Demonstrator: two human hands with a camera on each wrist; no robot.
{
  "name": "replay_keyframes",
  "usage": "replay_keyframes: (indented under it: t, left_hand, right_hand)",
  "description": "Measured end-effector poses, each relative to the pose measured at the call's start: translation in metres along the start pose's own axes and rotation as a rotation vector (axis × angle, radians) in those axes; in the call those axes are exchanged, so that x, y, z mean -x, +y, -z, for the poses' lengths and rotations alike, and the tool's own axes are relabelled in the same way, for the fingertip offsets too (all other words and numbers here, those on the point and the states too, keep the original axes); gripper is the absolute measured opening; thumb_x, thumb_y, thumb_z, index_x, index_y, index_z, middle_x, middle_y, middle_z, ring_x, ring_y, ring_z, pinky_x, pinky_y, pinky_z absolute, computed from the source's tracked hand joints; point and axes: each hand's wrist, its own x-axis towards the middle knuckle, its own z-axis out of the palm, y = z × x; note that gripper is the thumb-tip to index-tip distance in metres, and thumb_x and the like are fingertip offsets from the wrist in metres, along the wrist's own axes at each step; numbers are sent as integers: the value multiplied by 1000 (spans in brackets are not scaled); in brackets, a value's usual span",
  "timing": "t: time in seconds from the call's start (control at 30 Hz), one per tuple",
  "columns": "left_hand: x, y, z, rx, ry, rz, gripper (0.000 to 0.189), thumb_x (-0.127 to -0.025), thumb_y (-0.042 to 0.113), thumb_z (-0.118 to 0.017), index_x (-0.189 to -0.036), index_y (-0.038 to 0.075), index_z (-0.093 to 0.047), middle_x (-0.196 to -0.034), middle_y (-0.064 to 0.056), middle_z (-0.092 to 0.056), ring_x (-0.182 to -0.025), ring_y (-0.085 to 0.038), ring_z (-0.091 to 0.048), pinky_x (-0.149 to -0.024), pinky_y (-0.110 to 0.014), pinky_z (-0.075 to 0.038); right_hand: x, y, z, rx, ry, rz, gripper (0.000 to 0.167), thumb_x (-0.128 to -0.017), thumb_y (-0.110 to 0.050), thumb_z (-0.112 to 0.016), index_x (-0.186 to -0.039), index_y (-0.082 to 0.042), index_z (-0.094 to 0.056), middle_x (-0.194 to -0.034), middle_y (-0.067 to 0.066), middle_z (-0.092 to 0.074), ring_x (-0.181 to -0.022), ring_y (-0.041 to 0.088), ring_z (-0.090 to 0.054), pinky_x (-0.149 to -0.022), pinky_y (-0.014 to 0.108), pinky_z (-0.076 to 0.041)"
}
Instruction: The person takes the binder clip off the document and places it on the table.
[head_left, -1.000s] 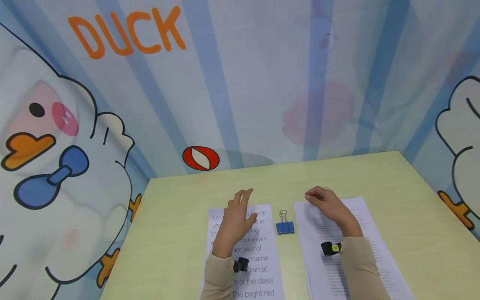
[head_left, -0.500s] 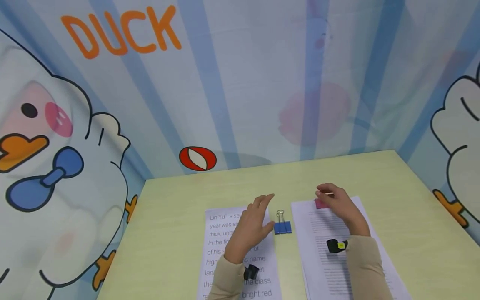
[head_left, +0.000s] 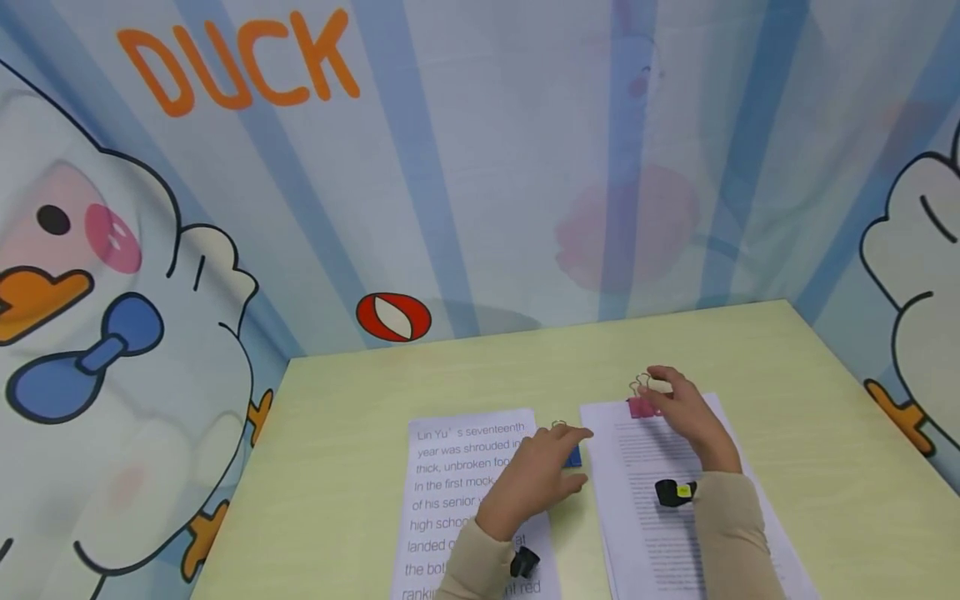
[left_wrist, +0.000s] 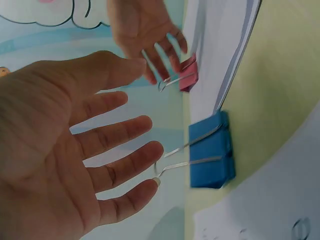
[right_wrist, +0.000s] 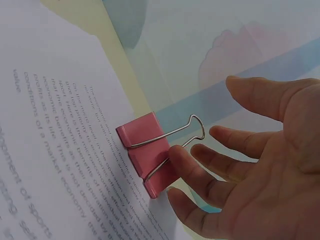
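Observation:
A pink binder clip (head_left: 641, 407) sits at the top edge of the right paper stack (head_left: 611, 483), its wire handles pointing away. Whether it clamps the sheets, I cannot tell. My right hand (head_left: 686, 417) is just right of it; in the right wrist view the fingers of that hand (right_wrist: 260, 170) are spread, close beside the clip's handles. Over the gap between the papers, my left hand (head_left: 536, 475) reaches with extended fingers and partly covers a blue binder clip (head_left: 573, 458). The left wrist view shows this blue clip (left_wrist: 210, 152) with its handles near the fingertips.
To the left lie sheets (head_left: 427, 508) with large print, partly under the left forearm. The pale yellow table (head_left: 337, 433) ends at a curtain (head_left: 510, 208) printed with ducks. A black wrist camera (head_left: 675, 492) hangs over the right stack.
My left hand has moved right, from above the large-print sheets to the blue clip. The right hand's fingers have parted and moved slightly right, exposing the pink clip and its handles.

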Motion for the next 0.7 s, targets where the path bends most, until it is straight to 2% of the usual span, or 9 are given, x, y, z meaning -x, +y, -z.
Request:
replay_keyframes:
  t: [0.27,0.37,0.53,0.7]
  left_hand:
    - [-7,16,-20,-92,-95,-54,56,-82,33,-85,-133,21,-65,-130,3,-63,-112,-18,-60,-89,-32,-47]
    - [-9,20,-26,-109,-133,-38,56,-79,36,-87,-130,24,-67,-129,6,-63,-113,-17,-58,-89,-31,-46]
    - [-11,24,-33,-132,-177,-14,53,-77,40,-87,-126,28,-71,-126,8,-64,-108,-15,-55,-83,-31,-44]
    - [-10,28,-37,-154,-227,0,50,-77,44,-87,-123,30,-74,-129,8,-62,-106,-15,-53,-86,-34,-45]
  right_hand:
    - [-5,5,-2,-6,0,32,58,-105,-17,-52,-148,14,-29,-143,39,-41,-124,52,-49,-100,56,-43]
    - [-5,5,-1,-16,-3,21,58,-106,-19,-51,-148,14,-30,-141,38,-44,-123,50,-51,-101,55,-43]
    - [-5,7,1,16,0,-15,57,-106,-22,-51,-147,13,-34,-134,35,-49,-118,45,-53,-99,55,-42]
    - [-5,10,1,33,8,-35,53,-106,-22,-50,-143,15,-40,-131,34,-53,-116,44,-54,-101,58,-39]
